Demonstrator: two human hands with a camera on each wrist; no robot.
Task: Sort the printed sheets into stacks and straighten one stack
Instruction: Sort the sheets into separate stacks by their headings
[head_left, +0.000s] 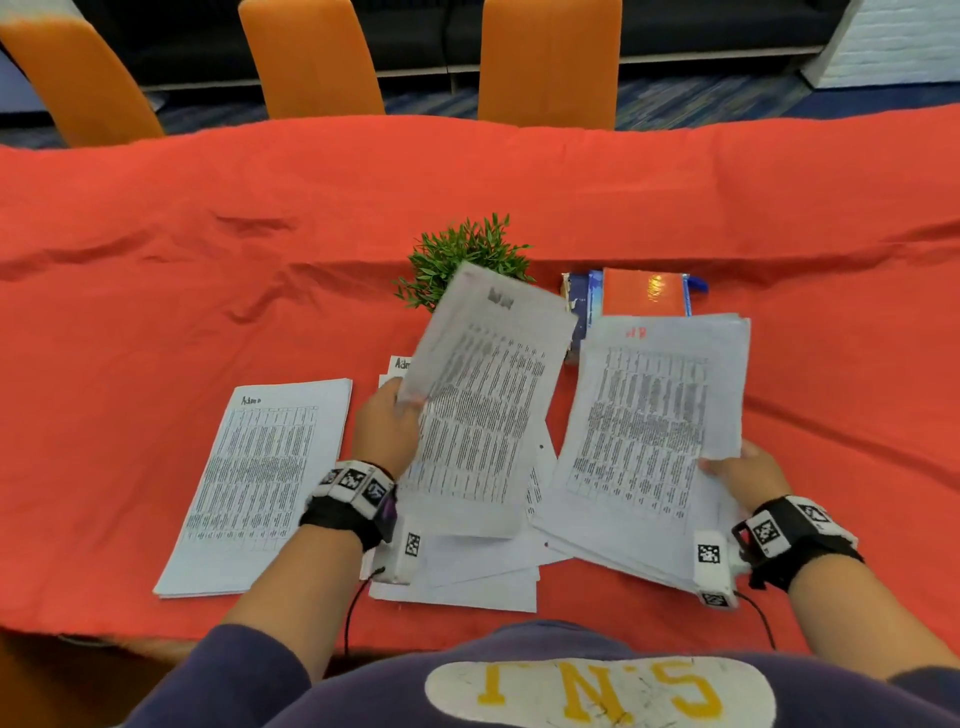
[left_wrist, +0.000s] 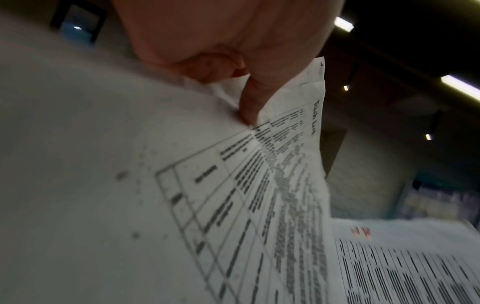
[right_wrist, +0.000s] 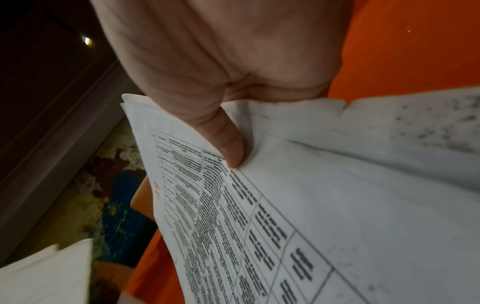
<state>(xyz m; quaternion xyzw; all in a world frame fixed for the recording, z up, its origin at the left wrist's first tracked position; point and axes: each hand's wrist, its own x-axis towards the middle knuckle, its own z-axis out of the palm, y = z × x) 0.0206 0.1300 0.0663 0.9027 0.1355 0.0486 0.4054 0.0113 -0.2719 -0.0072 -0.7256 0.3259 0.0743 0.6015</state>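
Observation:
My left hand pinches the left edge of a single printed sheet lifted and tilted above a loose pile of sheets at the table's middle. In the left wrist view the thumb presses on that sheet. My right hand grips the right edge of a thick bundle of sheets with a red mark at its top; its thumb lies on the bundle. A neat stack headed with black handwriting lies flat at the left.
A small green plant stands behind the lifted sheet. An orange book on blue books lies behind the right bundle. Red cloth covers the table. Three orange chairs stand along the far side.

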